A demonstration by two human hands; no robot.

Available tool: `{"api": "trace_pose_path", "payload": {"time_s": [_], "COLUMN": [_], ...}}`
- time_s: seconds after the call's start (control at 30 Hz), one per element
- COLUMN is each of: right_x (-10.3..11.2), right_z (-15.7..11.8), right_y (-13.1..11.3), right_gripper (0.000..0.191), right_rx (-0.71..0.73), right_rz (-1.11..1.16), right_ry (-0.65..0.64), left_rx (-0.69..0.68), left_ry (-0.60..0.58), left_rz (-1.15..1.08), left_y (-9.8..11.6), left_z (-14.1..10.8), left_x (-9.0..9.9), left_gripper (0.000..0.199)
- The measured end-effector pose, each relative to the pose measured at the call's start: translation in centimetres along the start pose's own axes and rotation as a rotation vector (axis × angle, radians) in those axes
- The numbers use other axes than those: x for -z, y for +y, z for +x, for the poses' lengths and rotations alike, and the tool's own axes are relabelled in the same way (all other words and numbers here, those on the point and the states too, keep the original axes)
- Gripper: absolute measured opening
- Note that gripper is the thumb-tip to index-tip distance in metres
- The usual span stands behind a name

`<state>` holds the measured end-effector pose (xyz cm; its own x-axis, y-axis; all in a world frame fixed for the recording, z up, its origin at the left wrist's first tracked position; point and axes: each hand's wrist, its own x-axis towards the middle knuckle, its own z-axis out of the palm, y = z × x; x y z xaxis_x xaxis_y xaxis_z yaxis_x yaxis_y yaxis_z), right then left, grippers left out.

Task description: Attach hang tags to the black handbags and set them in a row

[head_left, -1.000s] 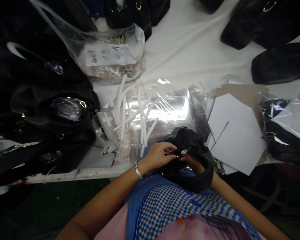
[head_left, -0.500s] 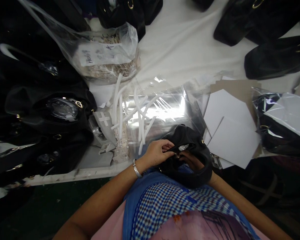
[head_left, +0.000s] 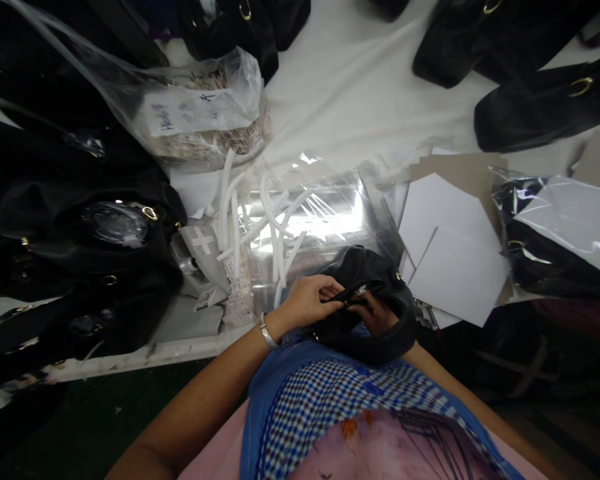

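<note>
A black handbag rests against my apron at the table's near edge, its handle looping toward me. My left hand pinches the left end of the bag's opening between thumb and fingers. Through the handle loop passes my right arm, and my right hand is at the opening with bent fingers close to the left fingertips. Those right fingers are partly hidden by the bag, and what they grip there is not clear. Something whitish shows just inside the opening.
White tubes lie on clear plastic sleeves beyond the bag. White cards are stacked to the right, beside a plastic-wrapped black bag. More black handbags crowd the left. A plastic bag of tags lies behind.
The view has shifted slightly. My right fingers have moved up within the opening, closer to the left fingertips; the left hand keeps its pinch on the bag.
</note>
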<state>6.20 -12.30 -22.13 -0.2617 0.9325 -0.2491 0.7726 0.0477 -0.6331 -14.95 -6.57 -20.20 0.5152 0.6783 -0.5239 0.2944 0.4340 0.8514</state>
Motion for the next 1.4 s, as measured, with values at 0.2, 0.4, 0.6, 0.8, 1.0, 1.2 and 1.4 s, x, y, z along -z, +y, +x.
{"api": "trace_pose_path", "payload": {"time_s": [0.2, 0.4, 0.6, 0.8, 1.0, 1.2, 1.4], "right_x": [-0.8, -0.8, -1.1, -1.8, -1.3, -1.5, -5.0], "right_z": [0.3, 1.1, 0.7, 0.6, -2.1, -6.3, -0.7], "right_y": [-0.9, -2.2, -2.2, -2.1, -1.3, 0.8, 1.9], "right_gripper": [0.023, 0.034, 0.04, 0.038, 0.011, 0.023, 0.055], "right_rx": [-0.089, -0.2, -0.192, -0.135, 0.058, -0.191, -0.302], "right_rz": [0.009, 0.264, 0.441, 0.398, 0.278, 0.368, 0.433], "right_ry": [0.13, 0.121, 0.09, 0.196, 0.21, 0.541, 0.597], "left_rx": [0.016, 0.029, 0.092, 0.033, -0.006, -0.211, -0.258], "left_ry": [-0.094, 0.025, 0.036, 0.086, 0.187, 0.291, -0.003], "left_rz": [0.027, 0.069, -0.092, -0.016, -0.059, 0.118, 0.17], "left_y": [0.0, -0.3, -0.9, -1.3, -1.0, -1.0, -0.6], "left_z": [0.3, 0.3, -0.1, -0.4, -0.8, 1.8, 6.4], "left_x": [0.3, 0.1, 0.4, -0.3, 0.5, 1.8, 0.2], "left_gripper": [0.022, 0.022, 0.022, 0.022, 0.023, 0.034, 0.054]}}
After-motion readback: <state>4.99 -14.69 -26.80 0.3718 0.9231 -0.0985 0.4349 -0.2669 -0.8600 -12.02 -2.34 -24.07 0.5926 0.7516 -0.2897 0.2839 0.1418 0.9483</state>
